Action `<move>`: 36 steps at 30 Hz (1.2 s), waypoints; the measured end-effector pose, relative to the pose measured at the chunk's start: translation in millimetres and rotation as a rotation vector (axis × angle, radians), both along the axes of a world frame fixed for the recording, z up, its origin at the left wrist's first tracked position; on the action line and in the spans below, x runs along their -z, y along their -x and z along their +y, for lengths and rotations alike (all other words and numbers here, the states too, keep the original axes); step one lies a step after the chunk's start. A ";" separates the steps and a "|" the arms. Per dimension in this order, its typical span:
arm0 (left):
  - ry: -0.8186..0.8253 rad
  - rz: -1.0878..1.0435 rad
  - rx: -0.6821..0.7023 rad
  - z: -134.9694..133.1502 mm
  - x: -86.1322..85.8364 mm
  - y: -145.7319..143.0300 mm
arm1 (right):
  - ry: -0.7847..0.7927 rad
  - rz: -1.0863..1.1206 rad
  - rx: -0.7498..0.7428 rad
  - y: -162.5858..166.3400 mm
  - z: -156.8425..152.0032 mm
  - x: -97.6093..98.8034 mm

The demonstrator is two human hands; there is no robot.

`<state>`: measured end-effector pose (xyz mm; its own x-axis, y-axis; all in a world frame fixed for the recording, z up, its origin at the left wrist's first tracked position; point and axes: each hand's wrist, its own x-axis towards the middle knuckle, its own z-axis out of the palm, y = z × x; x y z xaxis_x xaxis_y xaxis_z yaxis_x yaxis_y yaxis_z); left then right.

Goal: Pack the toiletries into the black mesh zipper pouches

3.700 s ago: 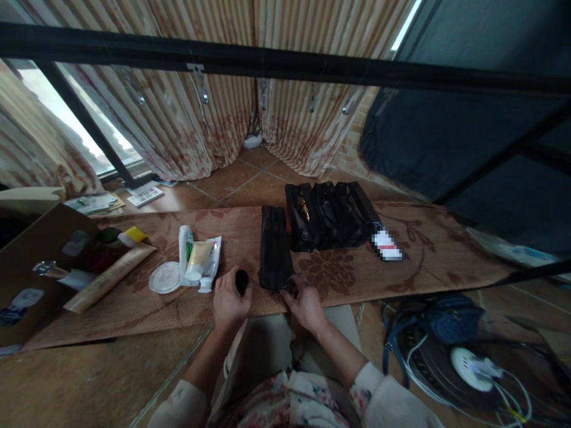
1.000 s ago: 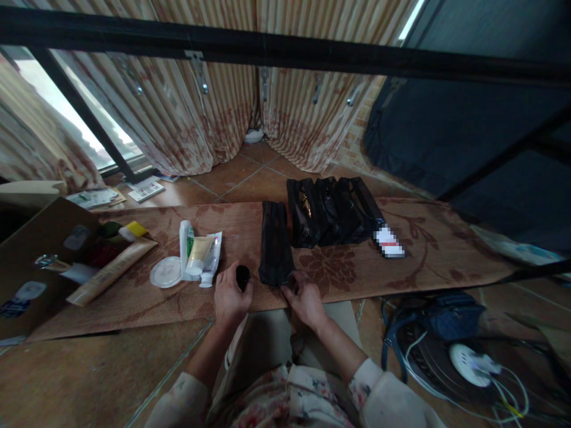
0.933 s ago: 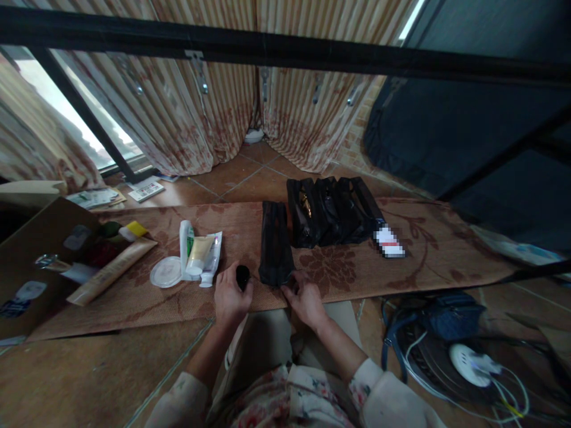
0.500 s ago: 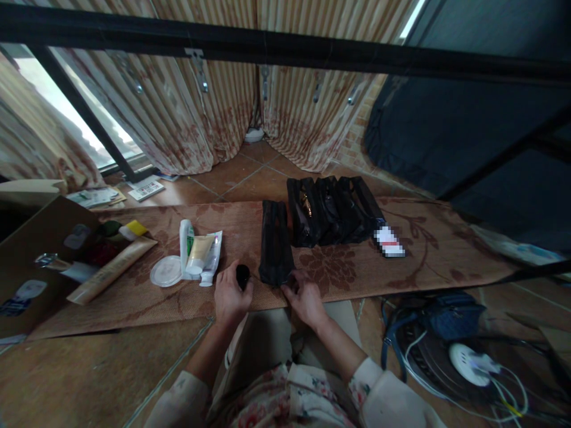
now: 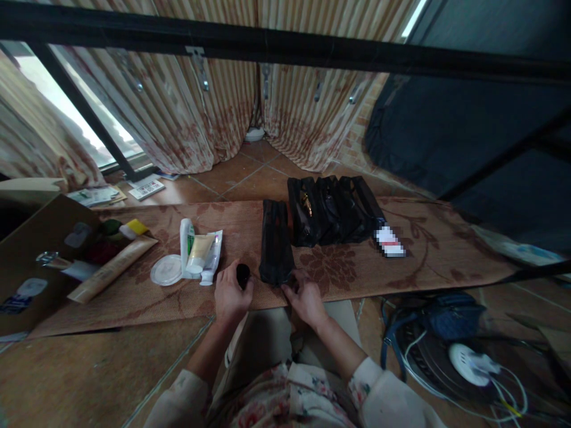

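My left hand (image 5: 229, 294) is closed round a small black round-topped container (image 5: 242, 275) at the near edge of a brown flowered mat (image 5: 401, 270). My right hand (image 5: 304, 296) pinches the near end of a long black mesh pouch (image 5: 275, 241) that lies lengthwise on the mat; what the fingertips grip there is too small to make out. Behind and to the right of that pouch, several more black pouches (image 5: 332, 209) stand side by side.
Tubes of cream (image 5: 199, 254) and a round white lid (image 5: 165, 270) lie left of my hands. A cardboard box (image 5: 27, 261) with more tubes sits at the far left. A fan and white cables (image 5: 468, 359) lie on the tiled floor to the right. A black bar crosses overhead.
Both hands have stayed at the pouch's near end, with only slight finger movement. The view has shifted a little.
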<state>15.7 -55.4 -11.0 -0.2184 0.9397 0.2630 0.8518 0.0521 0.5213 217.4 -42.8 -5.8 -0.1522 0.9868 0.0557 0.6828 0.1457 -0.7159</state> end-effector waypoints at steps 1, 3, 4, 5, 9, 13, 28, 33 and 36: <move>0.000 0.002 0.000 0.0 -0.3 -0.2 | 0.000 0.002 0.001 -0.1 0.0 0.4; -0.003 0.004 -0.003 0.0 -0.8 -0.4 | -0.001 0.006 0.001 -0.2 0.0 0.9; -0.006 0.005 -0.003 0.0 -1.0 -0.5 | -0.003 0.008 0.002 -0.3 -0.1 1.1; -0.008 0.006 -0.002 0.0 -1.0 -0.5 | -0.006 0.007 0.003 -0.5 -0.2 1.3; -0.013 -0.005 0.003 0.0 -0.5 -0.1 | -0.008 -0.003 0.002 -0.7 -0.4 1.7; -0.018 -0.036 0.001 -0.3 0.8 0.1 | -0.010 -0.001 0.000 -0.2 -0.3 1.8; -0.125 -0.586 -0.055 -3.4 1.3 9.9 | -0.020 0.002 -0.006 -0.6 -0.6 0.5; -0.159 -0.831 -0.055 -1.1 5.6 18.8 | -0.031 -0.015 0.001 0.2 -0.7 -0.1; -0.143 -0.940 -0.050 -0.2 6.9 24.4 | -0.023 -0.012 0.003 0.7 -0.7 0.1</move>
<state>-8.7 -55.7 -17.9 -0.4379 0.8962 0.0708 0.0786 -0.0403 0.9961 216.7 -43.5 -5.9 -0.1499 0.9857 0.0765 0.6917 0.1599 -0.7042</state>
